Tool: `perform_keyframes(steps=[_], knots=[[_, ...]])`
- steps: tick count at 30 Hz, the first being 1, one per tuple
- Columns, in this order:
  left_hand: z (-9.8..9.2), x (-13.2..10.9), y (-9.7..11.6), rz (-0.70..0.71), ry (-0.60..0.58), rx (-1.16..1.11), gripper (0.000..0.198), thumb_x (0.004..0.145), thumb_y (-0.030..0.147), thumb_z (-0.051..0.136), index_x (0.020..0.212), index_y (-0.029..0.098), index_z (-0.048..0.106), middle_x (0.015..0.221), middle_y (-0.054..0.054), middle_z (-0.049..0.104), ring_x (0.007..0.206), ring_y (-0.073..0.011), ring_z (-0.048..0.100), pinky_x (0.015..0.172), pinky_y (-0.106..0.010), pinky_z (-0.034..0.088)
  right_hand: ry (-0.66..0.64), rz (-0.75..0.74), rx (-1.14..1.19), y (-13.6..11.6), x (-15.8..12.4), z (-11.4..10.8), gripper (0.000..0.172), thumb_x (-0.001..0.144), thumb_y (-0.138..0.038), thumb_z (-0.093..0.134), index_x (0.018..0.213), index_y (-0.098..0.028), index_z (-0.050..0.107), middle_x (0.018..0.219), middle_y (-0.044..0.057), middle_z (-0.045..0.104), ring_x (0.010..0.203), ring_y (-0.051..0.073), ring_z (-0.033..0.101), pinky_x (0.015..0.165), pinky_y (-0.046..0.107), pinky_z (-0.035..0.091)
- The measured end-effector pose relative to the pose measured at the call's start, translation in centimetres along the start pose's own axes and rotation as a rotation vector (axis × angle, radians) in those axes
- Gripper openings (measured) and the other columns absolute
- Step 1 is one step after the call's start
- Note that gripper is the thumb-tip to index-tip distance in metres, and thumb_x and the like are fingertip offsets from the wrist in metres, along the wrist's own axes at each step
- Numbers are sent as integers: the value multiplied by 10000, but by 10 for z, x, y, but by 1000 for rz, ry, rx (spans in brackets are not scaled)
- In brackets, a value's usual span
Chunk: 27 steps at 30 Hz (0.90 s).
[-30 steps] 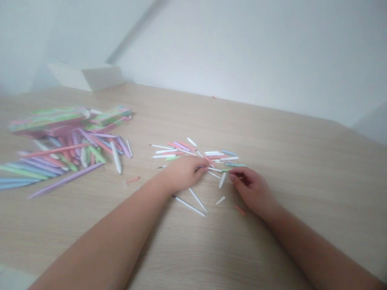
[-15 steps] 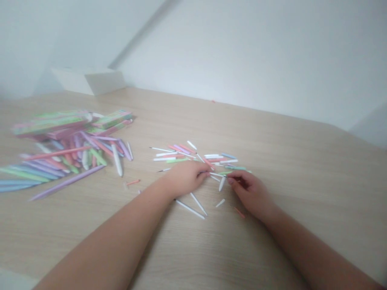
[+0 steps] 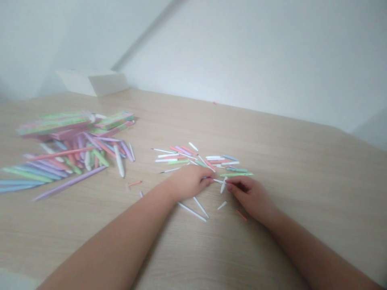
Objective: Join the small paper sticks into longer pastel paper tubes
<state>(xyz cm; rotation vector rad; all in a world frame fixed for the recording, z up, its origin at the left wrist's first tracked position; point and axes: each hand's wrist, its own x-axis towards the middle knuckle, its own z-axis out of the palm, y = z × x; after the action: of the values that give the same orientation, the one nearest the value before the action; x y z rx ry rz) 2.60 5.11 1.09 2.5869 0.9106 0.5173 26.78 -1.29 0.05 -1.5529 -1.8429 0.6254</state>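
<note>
white plastic rod [image 3: 218, 181] seemingly pinched between left hand [image 3: 189, 182] and right hand [image 3: 249, 196]

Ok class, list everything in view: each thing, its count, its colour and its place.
wooden table: one, pale, under everything
white box: one, white, at the far edge, left
cardboard packets: several, green and pink, atop the left heap
pen barrels: many, pastel pink, purple, green and blue, heaped left
pen parts: many, white and pastel, scattered centre
left hand: one, pinching a thin white stick
right hand: one, beside that stick's end
</note>
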Motion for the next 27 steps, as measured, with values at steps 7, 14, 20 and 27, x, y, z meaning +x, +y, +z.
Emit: perform_keyframes(steps=[7, 14, 20, 27], knots=[[-3, -1, 1, -112, 6, 35, 741, 853, 469, 704, 1526, 359, 417, 1143, -36, 760, 995, -278, 717, 831, -344, 504, 130, -35, 5, 5, -2, -4, 207, 935, -379, 604, 973, -232, 746, 911, 32, 769, 836, 223, 691, 757, 347, 521], [-5, -1, 4, -95, 1, 11, 797, 851, 448, 712, 1560, 372, 357, 1125, -28, 762, 957, -261, 723, 804, -322, 501, 213, -57, -18, 9, -5, -7, 187, 930, -389, 621, 951, -243, 735, 880, 37, 749, 804, 219, 675, 725, 347, 523], [-3, 0, 4, -105, -1, 36, 789, 854, 467, 707, 1557, 357, 368, 1178, -54, 751, 1000, -283, 719, 832, -350, 512, 256, -59, -32, 12, -7, -13, 175, 928, -392, 622, 940, -253, 728, 861, 30, 739, 784, 216, 666, 698, 335, 518], [0, 0, 4, -60, 0, 60, 783, 850, 505, 712, 1543, 304, 408, 1275, -89, 717, 1088, -309, 702, 893, -380, 515, 247, -129, -104, 5, -9, -13, 139, 937, -343, 613, 935, -258, 723, 856, 22, 724, 771, 202, 646, 698, 326, 504]])
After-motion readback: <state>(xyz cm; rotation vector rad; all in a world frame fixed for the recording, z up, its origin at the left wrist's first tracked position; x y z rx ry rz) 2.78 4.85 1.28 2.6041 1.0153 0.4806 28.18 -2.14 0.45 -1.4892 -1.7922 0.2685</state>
